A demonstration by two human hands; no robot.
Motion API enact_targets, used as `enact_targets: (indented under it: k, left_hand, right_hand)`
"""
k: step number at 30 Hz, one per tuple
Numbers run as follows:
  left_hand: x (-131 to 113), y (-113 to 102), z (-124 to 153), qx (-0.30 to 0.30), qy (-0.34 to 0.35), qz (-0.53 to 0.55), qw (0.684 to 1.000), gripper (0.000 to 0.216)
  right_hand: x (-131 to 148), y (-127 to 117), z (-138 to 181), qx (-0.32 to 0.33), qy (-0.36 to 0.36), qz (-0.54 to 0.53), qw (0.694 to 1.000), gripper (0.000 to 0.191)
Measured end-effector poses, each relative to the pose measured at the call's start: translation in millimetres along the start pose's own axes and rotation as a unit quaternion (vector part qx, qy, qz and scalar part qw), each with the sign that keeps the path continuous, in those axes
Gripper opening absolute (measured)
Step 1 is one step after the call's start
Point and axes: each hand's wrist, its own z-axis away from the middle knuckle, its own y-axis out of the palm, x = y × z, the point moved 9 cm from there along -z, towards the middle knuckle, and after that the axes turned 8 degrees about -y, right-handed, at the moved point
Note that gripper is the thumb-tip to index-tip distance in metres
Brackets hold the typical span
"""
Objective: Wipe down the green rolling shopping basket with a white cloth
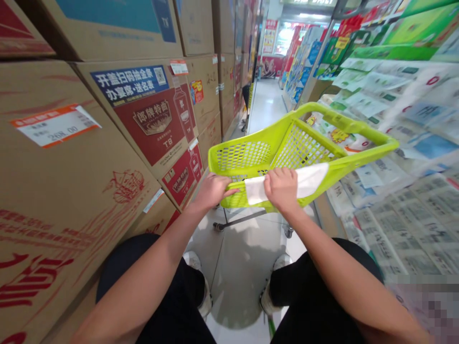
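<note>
A lime-green plastic shopping cart (324, 138) with perforated basket walls stands in front of me, angled across the aisle. My left hand (214, 190) is closed around its near left corner, fingers over the rim and thumb below. Along the near side of the rim hangs a white cloth (312, 181), draped over the outside. My right hand (282, 188) is closed on this cloth, pressing it against the rim. How far the cloth reaches inside the basket is hidden by my fingers.
Stacked cardboard cartons (150, 119) with price tags wall in the left side. On the right, shelves hold wrapped white packs (380, 191) close to the cart. Tiled floor (240, 267) runs ahead between them, and my shoes stand below the cart.
</note>
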Motion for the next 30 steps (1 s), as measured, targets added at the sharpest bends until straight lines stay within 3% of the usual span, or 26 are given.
enact_targets:
  k: [3, 6, 8, 13, 15, 17, 19, 22, 25, 27, 30]
  left_hand:
    - [-17.6, 2.2, -2.3, 0.009, 0.013, 0.012, 1.000, 0.042]
    - [-12.4, 6.7, -8.4, 0.008, 0.011, 0.028, 1.000, 0.042]
    - [2.4, 8.6, -12.7, 0.003, 0.000, 0.038, 0.999, 0.042]
    - [37.0, 8.0, -16.3, 0.018, -0.035, 0.026, 0.999, 0.038]
    - [36.8, 6.5, -13.9, 0.021, -0.033, 0.016, 0.999, 0.037]
    - [29.1, 5.3, -10.7, 0.012, -0.025, 0.008, 1.000, 0.038]
    - [17.8, 5.6, -8.1, 0.005, -0.018, 0.009, 1.000, 0.040]
    - [2.6, 7.4, -6.9, 0.008, -0.004, 0.030, 1.000, 0.041]
    - [-0.6, 7.8, -8.3, 0.014, 0.006, 0.048, 0.999, 0.043]
    - [5.6, 7.7, -9.9, 0.017, 0.004, 0.044, 0.999, 0.044]
    - [20.2, 7.9, -12.0, 0.024, -0.010, 0.023, 0.999, 0.043]
  right_hand:
    - [44.5, 5.8, -2.8, 0.027, -0.051, -0.061, 0.996, 0.029]
    - [42.9, 7.8, -3.1, 0.036, -0.068, -0.062, 0.995, 0.032]
    - [14.6, 7.6, -3.0, 0.032, -0.055, -0.036, 0.997, 0.032]
    - [-86.4, 0.8, 0.5, -0.014, 0.035, 0.045, 0.998, 0.033]
    - [-101.4, -0.6, 2.7, -0.034, 0.056, 0.050, 0.997, 0.031]
    - [-90.5, -0.4, 4.4, -0.049, 0.069, 0.045, 0.995, 0.030]
    - [-55.2, 2.3, 4.2, -0.049, 0.059, 0.023, 0.997, 0.031]
    - [19.7, 11.9, 0.7, -0.007, -0.028, -0.058, 0.998, 0.035]
    - [50.4, 12.9, -1.5, 0.015, -0.070, -0.102, 0.992, 0.042]
    - [32.1, 14.2, -2.9, 0.032, -0.075, -0.097, 0.992, 0.040]
    - [-46.4, 12.9, -3.4, 0.026, 0.006, -0.038, 0.999, 0.038]
